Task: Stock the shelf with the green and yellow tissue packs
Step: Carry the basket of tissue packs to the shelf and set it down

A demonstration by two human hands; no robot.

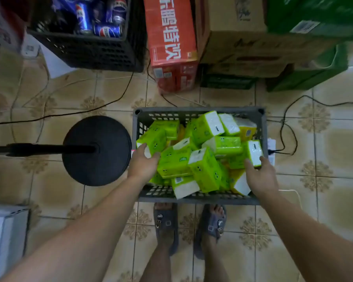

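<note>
Head view, looking straight down. Grey crate (pixel 198 114) on the tiled floor (pixel 49 129), heaped with green tissue packs (pixel 175 162) and a few yellow tissue packs (pixel 246 131), all lying at odd angles.

Left hand (pixel 144 162): thumb and fingers curled round the white end of the left-side pack (pixel 152 140), a green one.

Right hand (pixel 261 177): thumb and forefinger pinch the right-side pack (pixel 254 151), also green.

Hands well apart, one at each side of the crate.

Just left of the crate: round black stand base (pixel 96 150). Beyond it: black crate (pixel 94 51) holding blue cans (pixel 84 17), red carton (pixel 171 43), brown carton (pixel 238 39), green cartons (pixel 314 17). Black cables (pixel 283 123) trail across the floor. Grey slippers (pixel 166 224) near the crate's front wall.
</note>
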